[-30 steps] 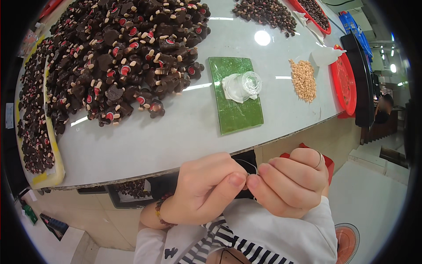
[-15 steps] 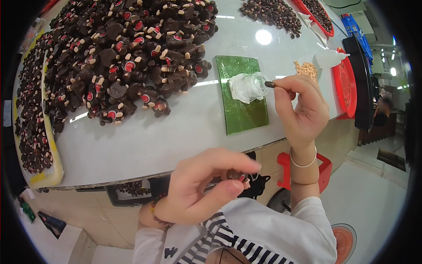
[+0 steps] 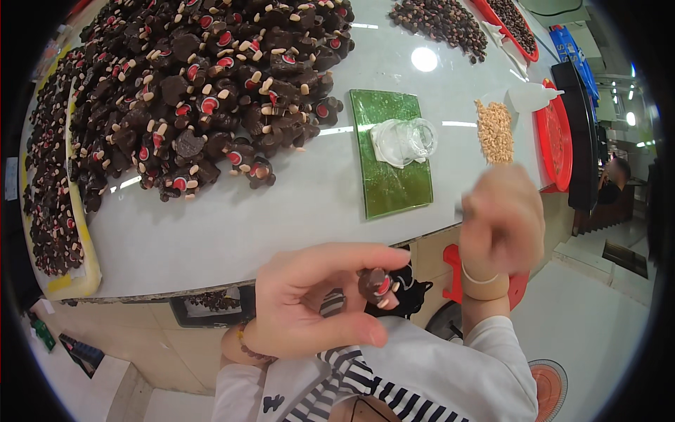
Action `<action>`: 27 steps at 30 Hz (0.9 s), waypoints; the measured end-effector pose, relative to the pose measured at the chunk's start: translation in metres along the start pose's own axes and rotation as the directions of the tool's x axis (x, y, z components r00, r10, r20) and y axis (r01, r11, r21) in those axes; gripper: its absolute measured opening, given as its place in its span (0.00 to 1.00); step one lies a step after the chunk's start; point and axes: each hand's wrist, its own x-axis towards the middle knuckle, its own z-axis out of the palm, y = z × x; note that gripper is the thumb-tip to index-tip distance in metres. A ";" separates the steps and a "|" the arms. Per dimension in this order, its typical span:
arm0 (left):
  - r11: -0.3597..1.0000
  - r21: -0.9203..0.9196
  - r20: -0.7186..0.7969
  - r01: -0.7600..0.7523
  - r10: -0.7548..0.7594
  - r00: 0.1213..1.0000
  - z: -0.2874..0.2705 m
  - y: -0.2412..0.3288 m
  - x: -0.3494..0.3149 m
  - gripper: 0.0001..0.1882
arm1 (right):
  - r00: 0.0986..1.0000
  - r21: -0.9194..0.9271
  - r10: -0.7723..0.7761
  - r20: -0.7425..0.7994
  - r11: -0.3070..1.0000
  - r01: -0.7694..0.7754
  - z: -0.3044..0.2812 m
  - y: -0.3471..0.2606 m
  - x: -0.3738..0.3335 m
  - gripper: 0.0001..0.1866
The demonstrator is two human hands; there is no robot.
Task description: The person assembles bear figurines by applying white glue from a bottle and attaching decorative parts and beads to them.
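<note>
My left hand [image 3: 299, 288] is closed round a small dark brown figurine [image 3: 375, 287] with red and beige parts, held at its fingers in front of the table edge. Blurred by motion, my right hand [image 3: 508, 219] is over the table's near edge, fingers curled together. A small dark piece [image 3: 460, 209] shows faintly at its fingertips. Farther in lies a green board [image 3: 395, 193] carrying a small clear plastic cup [image 3: 416, 139] on a whitish pad. A patch of small beige pieces [image 3: 495, 132] lies beyond my right hand.
A large heap of similar brown figurines [image 3: 190, 91] covers the table's left, beside a yellow-edged tray [image 3: 90, 271]. Small dark pieces [image 3: 439, 24] are piled at the back. A white squeeze bottle [image 3: 531, 98] and a red tray [image 3: 553, 148] are at right. A red stool [image 3: 517, 288] stands below.
My right hand has drawn back from the clear cup toward me and to the right. My left fingers have loosened a little, and more of the figurine shows.
</note>
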 end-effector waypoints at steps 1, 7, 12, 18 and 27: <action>0.997 0.045 0.126 -0.058 0.052 0.991 -0.003 -0.001 0.001 0.29 | 0.994 0.017 -0.056 0.098 0.998 0.054 -0.007 -0.010 -0.001 0.11; 0.949 0.308 0.153 -0.070 0.023 0.988 -0.003 0.004 0.002 0.32 | 0.906 0.020 -0.422 0.032 0.907 0.421 0.008 -0.021 -0.008 0.09; 0.873 0.476 0.141 -0.107 0.044 0.989 0.002 0.007 0.001 0.28 | 0.877 -0.038 -0.473 0.088 0.878 0.477 0.007 -0.023 -0.004 0.04; 0.832 0.517 0.107 -0.201 0.170 0.980 0.010 0.011 0.006 0.17 | 0.840 -0.088 -0.530 0.118 0.837 0.540 0.007 -0.020 -0.004 0.02; 0.753 0.570 0.128 -0.328 0.313 0.941 0.004 0.013 0.006 0.11 | 0.884 0.064 -0.452 0.122 0.892 0.448 0.006 -0.021 -0.002 0.06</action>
